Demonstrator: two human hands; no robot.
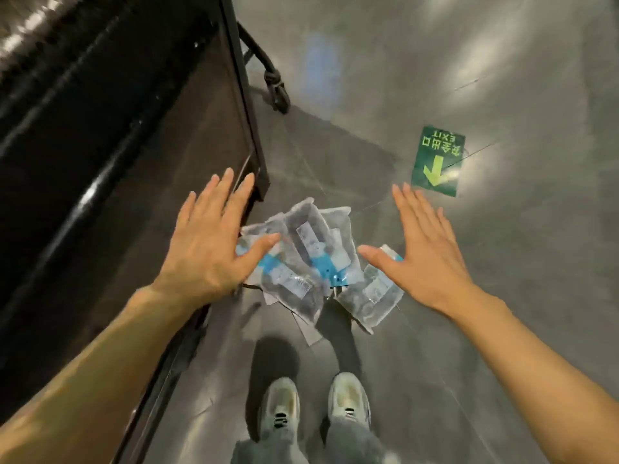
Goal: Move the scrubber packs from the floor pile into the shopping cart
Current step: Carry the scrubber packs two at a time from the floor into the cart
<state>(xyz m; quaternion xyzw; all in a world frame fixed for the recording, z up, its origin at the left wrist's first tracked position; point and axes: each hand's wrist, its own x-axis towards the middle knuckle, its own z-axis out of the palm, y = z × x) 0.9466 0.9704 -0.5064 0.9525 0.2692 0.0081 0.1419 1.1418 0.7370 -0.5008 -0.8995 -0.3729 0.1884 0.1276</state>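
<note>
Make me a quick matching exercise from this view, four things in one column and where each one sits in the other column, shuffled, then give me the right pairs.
Things:
1. left hand
2. right hand
3. scrubber packs
4. exit sign

Places:
A. stuck flat on the floor, beyond the right hand
B. piled on the floor ahead of the shoes
C. spread open by the dark cart, over the pile's left edge
D. spread open at the pile's right side

Pairs: 1-C, 2-D, 3-B, 4-A

packs (311, 259): clear, blue bands | floor sign (437, 160): green, yellow arrow
</note>
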